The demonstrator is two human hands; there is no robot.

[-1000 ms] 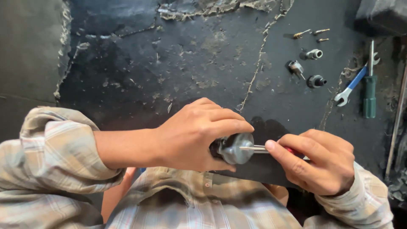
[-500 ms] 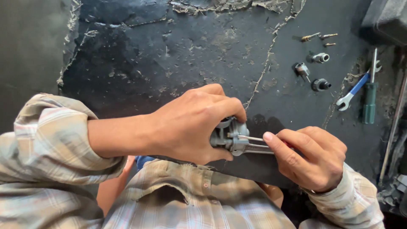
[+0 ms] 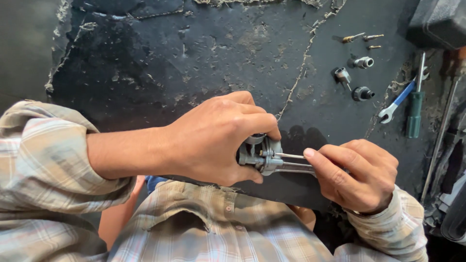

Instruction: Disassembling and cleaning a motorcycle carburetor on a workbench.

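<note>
The left hand [image 3: 213, 138] wraps tight around a small grey metal part [image 3: 259, 154], held over the near edge of the dark, cracked worktop [image 3: 194, 63]. The right hand [image 3: 357, 174] pinches thin metal rods [image 3: 293, 162] that stick out of that part, with its fingers closed on them. Near the far right corner lie three small sockets [image 3: 361, 63], some little bits [image 3: 361, 39], a blue-handled spanner [image 3: 395, 104] and a green-handled screwdriver [image 3: 415, 109]. A black case [image 3: 437, 24] sits in that corner; I cannot tell what is inside.
</note>
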